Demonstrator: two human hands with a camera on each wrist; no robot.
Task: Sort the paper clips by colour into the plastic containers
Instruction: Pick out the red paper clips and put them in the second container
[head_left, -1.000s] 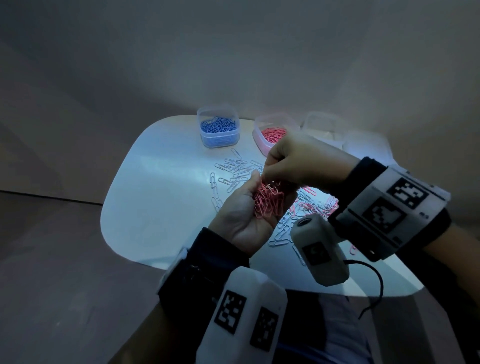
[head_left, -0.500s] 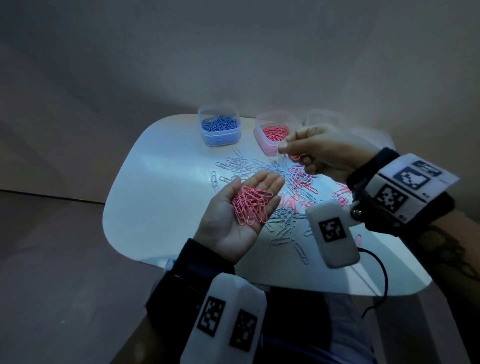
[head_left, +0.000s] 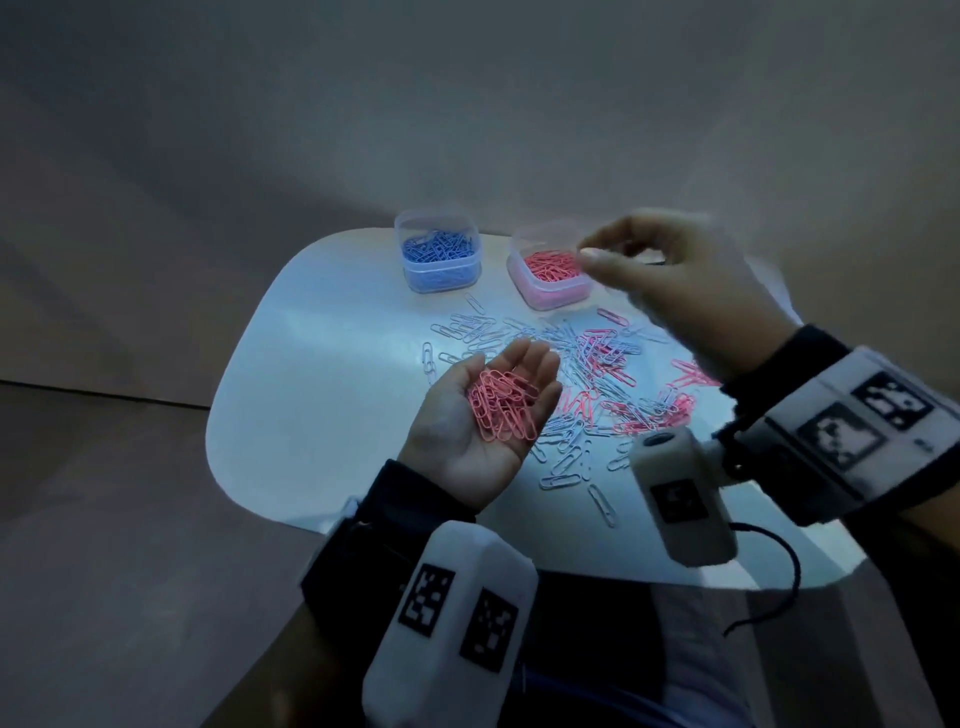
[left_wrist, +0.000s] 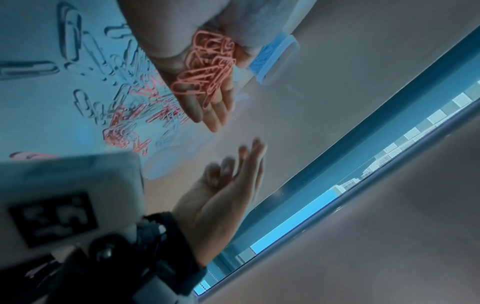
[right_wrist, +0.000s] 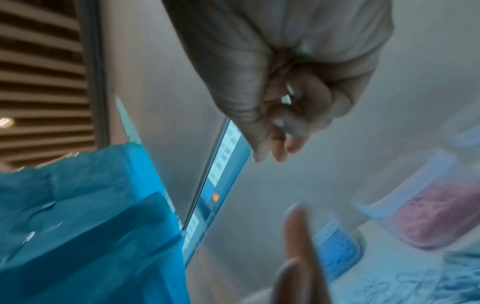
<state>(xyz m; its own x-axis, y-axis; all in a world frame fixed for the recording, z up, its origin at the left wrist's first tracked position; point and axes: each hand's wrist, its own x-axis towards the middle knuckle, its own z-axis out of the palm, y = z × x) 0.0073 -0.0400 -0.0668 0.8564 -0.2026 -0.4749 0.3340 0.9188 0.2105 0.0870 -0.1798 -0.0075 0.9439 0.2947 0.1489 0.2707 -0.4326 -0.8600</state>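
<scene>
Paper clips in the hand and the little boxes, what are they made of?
The pink paper clips look like bent wire with a smooth coloured coating; the thin loops suggest it. The blue box and pink box look like clear, slightly frosted plastic: the clips show through the walls.

Dark cuffs (head_left: 415, 499) w/ white marker-tagged wrist cams (head_left: 680, 499); black cable (head_left: 779, 582) on R.

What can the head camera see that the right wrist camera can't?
Only the head view shows the left hand palm up, cradling pink clips, and the mixed clips loose on the table. Only the right wrist view shows a blue bag and a slatted wall. Both show the right hand, the blue tub and the pink tub.
</scene>
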